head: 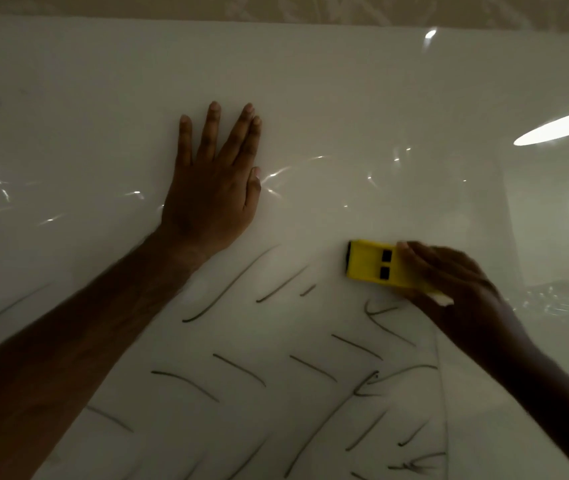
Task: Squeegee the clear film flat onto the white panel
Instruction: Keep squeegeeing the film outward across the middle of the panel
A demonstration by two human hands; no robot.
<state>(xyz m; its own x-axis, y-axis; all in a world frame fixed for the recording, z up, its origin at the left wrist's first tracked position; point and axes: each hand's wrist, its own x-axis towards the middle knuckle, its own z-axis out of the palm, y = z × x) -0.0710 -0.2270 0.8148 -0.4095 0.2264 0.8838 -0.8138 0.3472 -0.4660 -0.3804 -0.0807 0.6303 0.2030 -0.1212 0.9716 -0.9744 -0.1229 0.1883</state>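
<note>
While the left hand (212, 188) lay spread flat, pinning the clear film (362, 140), the right hand (449, 282) pinched a yellow squeegee (374, 263) just right of it, blade toward the left. Glinting ripples between and beyond the hands suggested unsettled film on the white panel (85, 81); firm, overlapping strokes outward from the pinned spot would likely suit. Open panel ran far upward; the film's edge (513, 237) stood near on the right.

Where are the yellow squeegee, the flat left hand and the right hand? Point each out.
yellow squeegee (373, 261): head view, on its yellow body left of the two black slots.
left hand (212, 199): head view, back of the hand, pressed flat on the film.
right hand (456, 282): head view, knuckles gripping the squeegee.
</note>
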